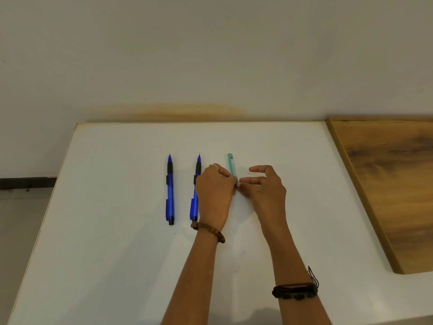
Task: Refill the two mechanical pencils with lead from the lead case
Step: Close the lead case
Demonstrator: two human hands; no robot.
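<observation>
**Lead case getting picked at, pencils untouched**

Left hand (214, 193) pins the green lead case (232, 167) on the white table (117, 231), fingers closed round its near end. Right hand (262, 184) pinches that same end, other fingers loose. Both blue pencils (170, 188) lie just left. Yank the cap too hard and lead probably spills everywhere.

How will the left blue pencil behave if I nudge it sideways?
The left blue pencil looks round-barrelled, so it may roll, though its side clip should probably stop it soon. It seems slim plastic, likely light and stiff. The fine tip could be fragile.
</observation>
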